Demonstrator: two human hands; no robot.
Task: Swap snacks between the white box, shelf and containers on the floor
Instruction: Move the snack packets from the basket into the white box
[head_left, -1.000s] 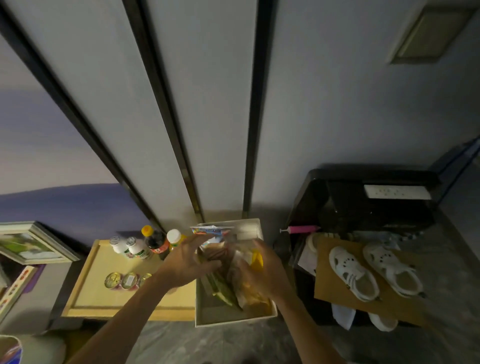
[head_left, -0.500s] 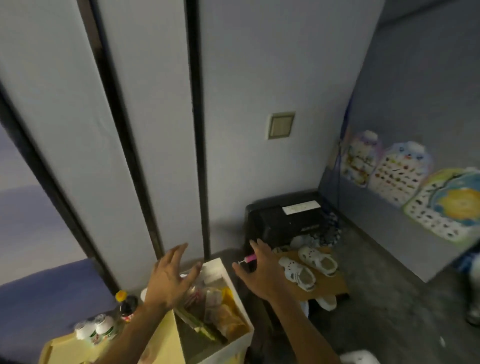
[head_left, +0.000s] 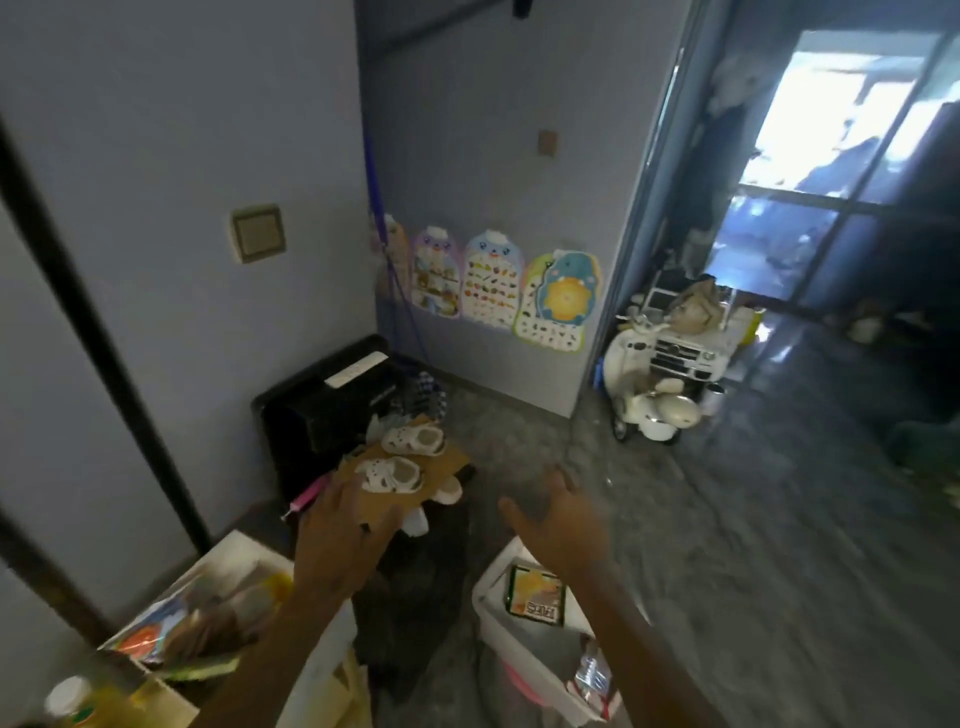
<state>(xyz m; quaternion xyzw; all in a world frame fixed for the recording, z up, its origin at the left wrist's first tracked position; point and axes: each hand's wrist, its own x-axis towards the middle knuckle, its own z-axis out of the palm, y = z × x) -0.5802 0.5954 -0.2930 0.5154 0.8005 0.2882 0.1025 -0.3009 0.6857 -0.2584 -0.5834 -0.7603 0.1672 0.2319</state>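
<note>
The white box sits at the lower left, packed with several snack packets. My left hand hovers just right of its far corner, fingers spread, holding nothing. My right hand is raised over the floor, fingers apart and empty, above a white container at the bottom centre. In that container lies a dark packet with a yellow print, with other wrappers nearer me. A bottle with a white cap shows at the bottom left corner.
A black case stands against the wall, with small white sandals on brown cardboard and a pink pen in front. Children's posters hang on the far wall. Toy ride-on vehicles stand by the doorway.
My view has swung to the right, from the wall and white box toward the room and doorway. Both hands left the box and moved right, staying empty. The white floor container has come into view.
</note>
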